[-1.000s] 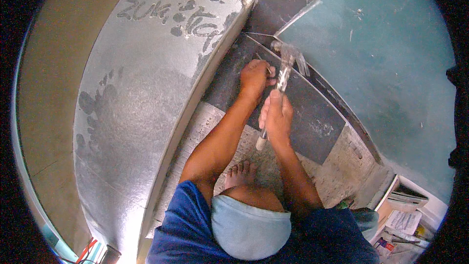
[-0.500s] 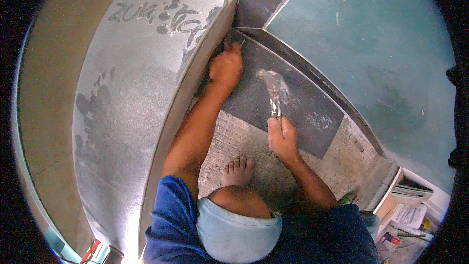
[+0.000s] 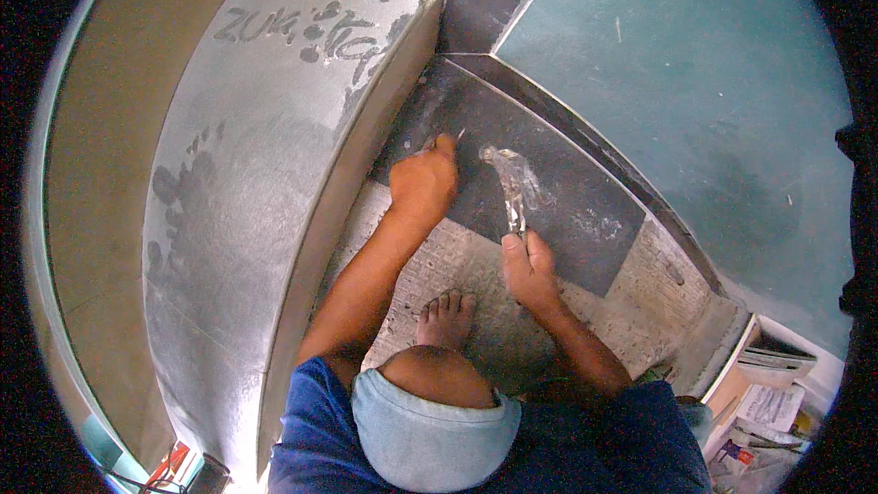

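My left hand (image 3: 423,185) is closed above the dark floor tile (image 3: 567,220), near its left side. A thin pale tip (image 3: 460,134) shows beyond its fingers; the rest of what it grips is hidden. My right hand (image 3: 529,270) is wrapped round the lower end of a hammer-like tool (image 3: 515,206). That tool has a shaft spattered white and a head bent toward the left, partly smeared by motion. Its head is over the middle of the tile, to the right of my left hand. Pale dusty smudges mark the tile surface.
A grey slab with a raised edge (image 3: 229,220) runs along the left. Rough concrete (image 3: 402,284) lies nearer, with my bare foot (image 3: 446,318) on it. A blue-green surface (image 3: 695,101) spreads at right. A box of tools and papers (image 3: 764,407) stands lower right.
My left hand has come nearer along the tile, away from the far corner, still closed. The tool in my right hand has shifted slightly; that hand has moved little.
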`<action>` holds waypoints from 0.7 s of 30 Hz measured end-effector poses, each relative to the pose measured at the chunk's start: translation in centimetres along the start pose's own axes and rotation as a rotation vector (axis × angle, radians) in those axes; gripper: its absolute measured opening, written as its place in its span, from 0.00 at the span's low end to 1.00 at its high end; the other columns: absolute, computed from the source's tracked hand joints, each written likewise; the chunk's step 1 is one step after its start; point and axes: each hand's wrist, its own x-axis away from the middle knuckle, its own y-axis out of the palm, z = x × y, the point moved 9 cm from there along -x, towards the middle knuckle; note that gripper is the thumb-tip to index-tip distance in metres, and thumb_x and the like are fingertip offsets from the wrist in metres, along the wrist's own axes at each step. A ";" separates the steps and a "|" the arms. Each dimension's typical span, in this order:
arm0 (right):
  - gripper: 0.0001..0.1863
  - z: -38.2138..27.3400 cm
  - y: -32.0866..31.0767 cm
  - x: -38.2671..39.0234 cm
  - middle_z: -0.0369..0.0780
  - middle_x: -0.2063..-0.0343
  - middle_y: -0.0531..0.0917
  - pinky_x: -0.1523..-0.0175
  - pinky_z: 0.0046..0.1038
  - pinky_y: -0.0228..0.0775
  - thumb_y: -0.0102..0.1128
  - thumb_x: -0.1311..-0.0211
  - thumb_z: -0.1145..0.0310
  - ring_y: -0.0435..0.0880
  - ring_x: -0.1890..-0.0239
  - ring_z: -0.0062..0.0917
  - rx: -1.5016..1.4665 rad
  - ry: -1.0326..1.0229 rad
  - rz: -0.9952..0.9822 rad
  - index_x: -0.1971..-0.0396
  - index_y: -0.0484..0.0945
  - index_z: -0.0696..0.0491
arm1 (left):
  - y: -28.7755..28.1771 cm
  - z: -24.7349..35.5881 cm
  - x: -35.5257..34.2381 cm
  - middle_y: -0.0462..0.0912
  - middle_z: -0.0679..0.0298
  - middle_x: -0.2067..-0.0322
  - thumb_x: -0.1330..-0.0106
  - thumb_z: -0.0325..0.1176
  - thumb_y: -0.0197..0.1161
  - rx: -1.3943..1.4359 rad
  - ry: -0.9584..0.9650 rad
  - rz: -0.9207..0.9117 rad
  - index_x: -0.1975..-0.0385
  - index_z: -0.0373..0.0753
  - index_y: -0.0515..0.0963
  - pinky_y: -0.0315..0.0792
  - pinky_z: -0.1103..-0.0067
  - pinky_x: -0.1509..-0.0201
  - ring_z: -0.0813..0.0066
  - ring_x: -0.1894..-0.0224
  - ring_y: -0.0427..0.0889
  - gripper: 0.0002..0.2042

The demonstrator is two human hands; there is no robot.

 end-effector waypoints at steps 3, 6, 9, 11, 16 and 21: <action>0.14 0.4 -0.3 -0.3 0.29 0.84 0.68 0.75 0.22 0.60 0.50 0.30 0.60 0.66 0.80 0.12 -0.071 0.020 -0.002 0.74 0.68 0.53 | 0.7 -0.3 -2.7 0.83 0.46 0.67 0.34 0.30 0.46 0.036 -0.001 0.041 0.55 0.36 0.69 0.78 0.58 0.65 0.49 0.69 0.85 0.11; 0.14 0.6 -0.7 -0.3 0.29 0.84 0.69 0.76 0.23 0.61 0.51 0.30 0.59 0.67 0.80 0.14 -0.016 0.000 0.001 0.73 0.68 0.52 | 1.4 -1.7 -6.9 0.83 0.44 0.64 0.32 0.31 0.45 0.058 -0.027 0.087 0.52 0.34 0.68 0.79 0.59 0.64 0.49 0.69 0.85 0.13; 0.15 1.2 -0.9 0.6 0.34 0.84 0.72 0.75 0.29 0.64 0.53 0.32 0.57 0.71 0.81 0.21 0.189 0.019 -0.036 0.71 0.69 0.54 | 1.6 -2.5 -8.7 0.82 0.44 0.63 0.30 0.34 0.43 -0.004 -0.037 0.145 0.49 0.33 0.67 0.80 0.61 0.65 0.48 0.67 0.85 0.15; 0.16 1.7 -0.8 1.7 0.39 0.83 0.75 0.73 0.34 0.67 0.54 0.34 0.55 0.75 0.81 0.30 0.346 0.002 -0.122 0.70 0.70 0.54 | 2.2 -2.9 -8.5 0.83 0.44 0.64 0.31 0.33 0.45 0.014 -0.062 0.086 0.49 0.35 0.68 0.80 0.61 0.65 0.49 0.67 0.85 0.15; 0.19 4.9 1.0 5.0 0.47 0.77 0.80 0.68 0.41 0.72 0.58 0.38 0.50 0.82 0.74 0.44 0.672 -0.028 -0.467 0.68 0.72 0.53 | 2.5 -3.1 -3.4 0.77 0.45 0.50 0.35 0.31 0.49 -0.066 -0.081 -0.016 0.53 0.35 0.70 0.80 0.62 0.67 0.52 0.69 0.86 0.13; 0.21 5.9 2.4 6.6 0.46 0.76 0.81 0.67 0.42 0.73 0.59 0.39 0.47 0.83 0.73 0.44 0.784 -0.134 -0.554 0.66 0.73 0.53 | 2.8 -4.0 4.2 0.64 0.47 0.37 0.36 0.29 0.49 -0.064 -0.115 -0.048 0.55 0.35 0.70 0.80 0.61 0.68 0.52 0.69 0.86 0.12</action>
